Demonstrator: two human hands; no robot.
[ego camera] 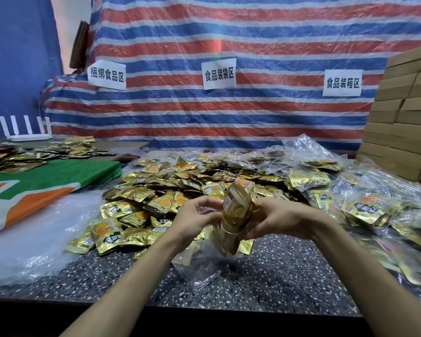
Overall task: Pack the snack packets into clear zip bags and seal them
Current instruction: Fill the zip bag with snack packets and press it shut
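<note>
Right hand [284,218] clasps glossy foil packet stack [236,212]; left hand [196,218] seemingly pinches crinkly clear bag [202,261].

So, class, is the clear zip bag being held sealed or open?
Open: the gold packet stack, in the right hand, juts up out of the clear zip bag held by the left hand.

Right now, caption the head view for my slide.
Left hand and right hand hold a stack of gold packets partly in a clear zip bag.
</note>
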